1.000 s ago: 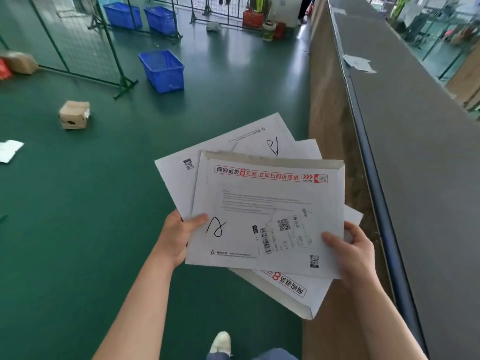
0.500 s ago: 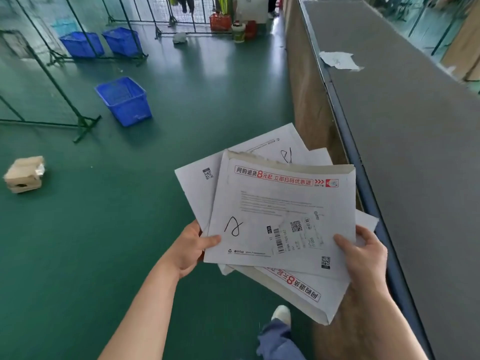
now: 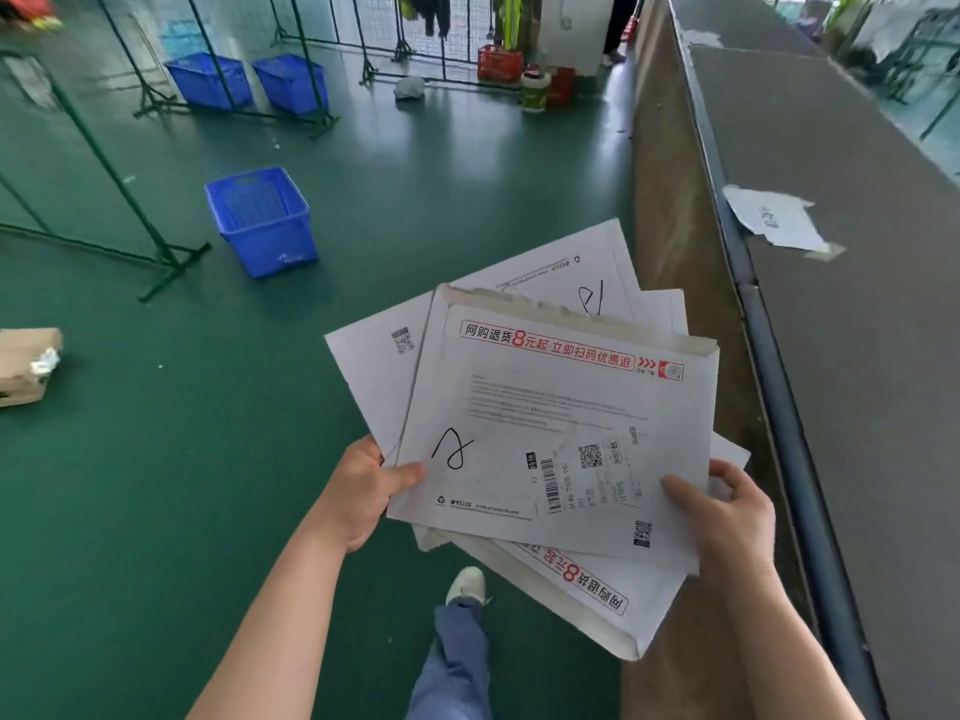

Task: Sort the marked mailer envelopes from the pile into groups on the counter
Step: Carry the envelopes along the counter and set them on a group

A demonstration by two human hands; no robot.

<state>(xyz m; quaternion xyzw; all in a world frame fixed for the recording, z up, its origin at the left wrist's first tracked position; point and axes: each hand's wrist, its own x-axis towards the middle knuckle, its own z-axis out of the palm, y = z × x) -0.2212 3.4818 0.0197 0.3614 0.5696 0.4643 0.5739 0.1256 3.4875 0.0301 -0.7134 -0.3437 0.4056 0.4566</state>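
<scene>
I hold a fanned stack of white mailer envelopes (image 3: 550,407) in front of me, above the green floor. The top envelope has a red printed banner, a shipping label and a black hand-drawn mark at its lower left. An envelope behind it (image 3: 587,283) carries another black mark. My left hand (image 3: 371,491) grips the stack's left edge, thumb on top. My right hand (image 3: 722,511) grips the lower right corner, thumb pressed on the top envelope. The long grey counter (image 3: 852,324) runs along my right side, with one white envelope (image 3: 774,218) lying on it.
A blue basket (image 3: 262,218) stands on the floor ahead left, two more (image 3: 249,83) farther back by green wire racks (image 3: 156,241). A cardboard box (image 3: 26,363) lies at the left edge. My shoe (image 3: 466,584) steps forward below the stack.
I have walked forward along the counter; the basket, box and the envelope on the counter have come closer. Both hands keep the same grip on the stack.
</scene>
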